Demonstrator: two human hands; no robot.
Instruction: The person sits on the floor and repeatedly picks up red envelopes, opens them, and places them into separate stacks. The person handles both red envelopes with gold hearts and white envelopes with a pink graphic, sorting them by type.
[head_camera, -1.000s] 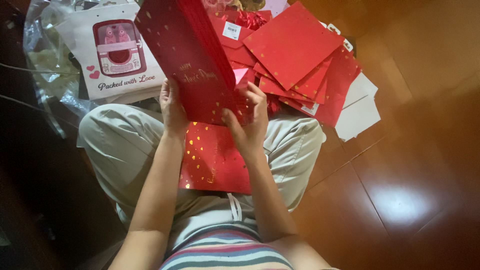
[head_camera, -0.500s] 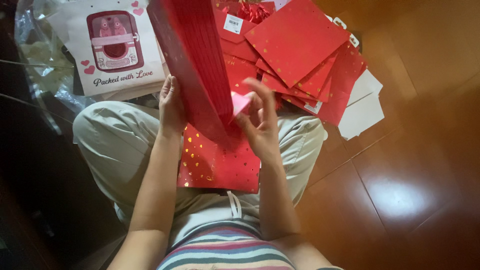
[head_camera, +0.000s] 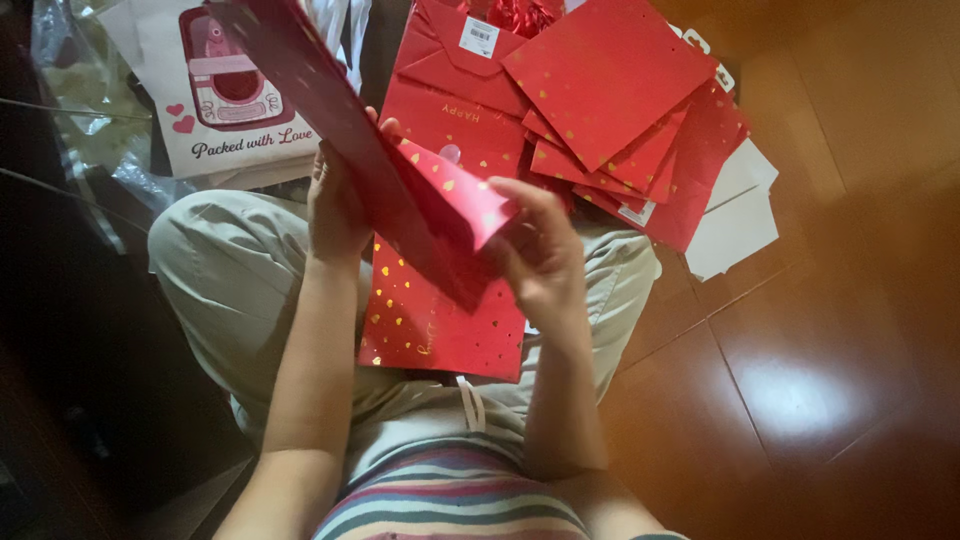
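Observation:
I sit cross-legged on a wooden floor. My left hand (head_camera: 335, 195) grips the side of a flat red paper gift bag (head_camera: 330, 110) dotted with gold hearts, held upright over my lap. My right hand (head_camera: 545, 250) pinches the bag's bottom flap (head_camera: 455, 190), which is folded outwards. A second red bag with gold hearts (head_camera: 430, 320) lies flat on my lap beneath both hands.
A fanned heap of flat red bags (head_camera: 610, 95) lies on the floor ahead, with white sheets (head_camera: 735, 215) sticking out at its right. A white bag with a pink picture (head_camera: 215, 90) and clear plastic wrap (head_camera: 75, 90) lie at the upper left.
The held bag has tilted further left and its bottom flap has been pulled open. My right hand moved from the bag's face down to that flap.

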